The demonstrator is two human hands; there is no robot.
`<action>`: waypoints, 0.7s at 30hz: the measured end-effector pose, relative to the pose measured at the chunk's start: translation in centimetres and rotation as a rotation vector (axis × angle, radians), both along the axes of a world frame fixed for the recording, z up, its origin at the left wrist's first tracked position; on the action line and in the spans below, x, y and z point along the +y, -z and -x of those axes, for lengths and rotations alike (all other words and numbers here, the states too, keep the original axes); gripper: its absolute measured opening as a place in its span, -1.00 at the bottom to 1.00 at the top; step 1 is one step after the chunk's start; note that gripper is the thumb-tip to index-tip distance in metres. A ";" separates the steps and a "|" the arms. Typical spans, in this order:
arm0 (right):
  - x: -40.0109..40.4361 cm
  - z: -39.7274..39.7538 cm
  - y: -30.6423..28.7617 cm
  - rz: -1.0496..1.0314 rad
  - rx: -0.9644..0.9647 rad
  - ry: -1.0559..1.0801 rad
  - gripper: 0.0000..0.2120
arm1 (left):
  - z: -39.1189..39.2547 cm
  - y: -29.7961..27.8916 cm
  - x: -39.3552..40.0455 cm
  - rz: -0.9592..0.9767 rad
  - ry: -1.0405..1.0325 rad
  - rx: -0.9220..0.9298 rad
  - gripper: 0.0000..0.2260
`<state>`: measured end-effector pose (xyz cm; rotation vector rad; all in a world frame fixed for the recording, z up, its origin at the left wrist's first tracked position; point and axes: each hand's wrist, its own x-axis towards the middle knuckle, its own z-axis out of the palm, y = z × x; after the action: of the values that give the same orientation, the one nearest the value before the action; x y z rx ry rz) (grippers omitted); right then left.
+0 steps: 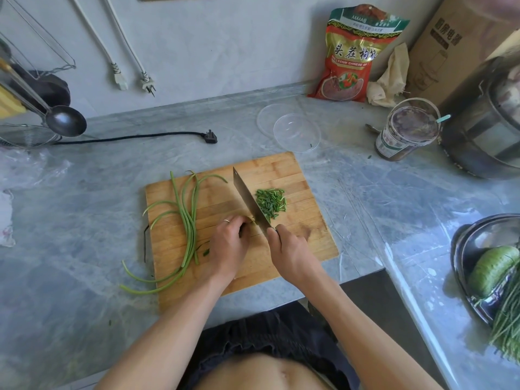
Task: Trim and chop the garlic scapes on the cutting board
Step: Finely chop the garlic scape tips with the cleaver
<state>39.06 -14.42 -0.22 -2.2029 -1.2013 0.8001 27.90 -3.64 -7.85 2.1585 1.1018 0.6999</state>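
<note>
A wooden cutting board (295, 249) lies on the grey counter. Several whole garlic scapes (189, 226) curve along its left side, their ends hanging off the near left corner. A pile of chopped green pieces (270, 203) sits to the right of the cleaver blade (247, 199). My right hand (289, 249) grips the cleaver's handle, blade edge down on the board. My left hand (229, 239), with a ring on it, presses down on short scape ends just left of the blade; those ends are mostly hidden under the fingers.
A clear plastic bowl (297, 132) and lid stand behind the board. A jar (405, 130), a red snack bag (354, 52), a steel pot (486, 119) and a cardboard box are at back right. A metal basin (461, 249) with greens sits right. A black plug (210, 136) and ladle (66, 121) lie left.
</note>
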 end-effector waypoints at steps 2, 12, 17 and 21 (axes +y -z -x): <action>0.2 0.1 0.0 0.012 0.021 0.006 -0.64 | 0.1 -0.1 0.0 -0.020 0.009 0.009 -0.90; 1.9 -2.0 -0.1 0.047 0.010 0.002 -0.66 | 0.1 -0.3 0.1 -0.075 -0.001 0.050 -0.89; 1.5 -2.4 -0.8 -0.062 0.043 -0.011 -0.69 | 0.4 -0.3 -0.1 -0.077 -0.043 0.049 -0.91; 1.2 -2.4 -1.3 0.049 0.001 -0.050 -0.69 | 0.5 0.0 -0.2 -0.064 -0.055 0.044 -0.91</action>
<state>41.46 -13.21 1.05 -2.2185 -1.2540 0.8591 27.36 -3.79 -7.84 2.2146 1.1805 0.7244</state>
